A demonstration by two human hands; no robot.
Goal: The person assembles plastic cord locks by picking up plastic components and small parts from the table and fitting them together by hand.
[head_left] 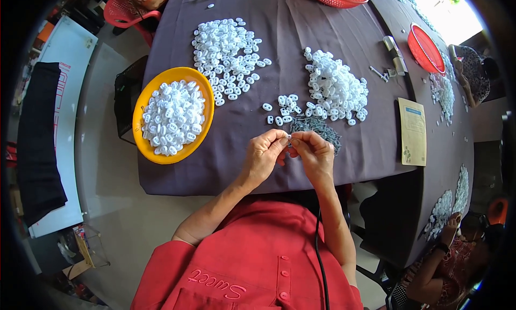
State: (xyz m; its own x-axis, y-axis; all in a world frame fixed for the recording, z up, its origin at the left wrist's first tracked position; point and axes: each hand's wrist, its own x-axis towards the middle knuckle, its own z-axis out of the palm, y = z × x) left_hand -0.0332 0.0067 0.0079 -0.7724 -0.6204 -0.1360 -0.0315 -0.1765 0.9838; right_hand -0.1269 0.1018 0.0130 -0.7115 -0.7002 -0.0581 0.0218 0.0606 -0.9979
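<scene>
My left hand [263, 153] and my right hand [315, 155] meet just above the near part of the table. Both are closed, thumbs and forefingers pinching a small white plastic piece [289, 137] between them. The fingertips cover most of it, so any second part in the pinch is hidden. Just beyond my right hand lies a heap of small dark grey pins [321, 128]. A few loose white oval pieces [286, 109], each with dark spots like two holes, lie ahead of my fingers. Behind the pins rises a larger white heap [336, 84].
A yellow bowl [208, 124] full of white pieces stands at the left edge. Another white heap [220, 47] lies beyond it. To the right are a brown packet [413, 143] and a red basket [425, 49]. Other people sit along the right-hand table, one hand [450, 229] by white heaps.
</scene>
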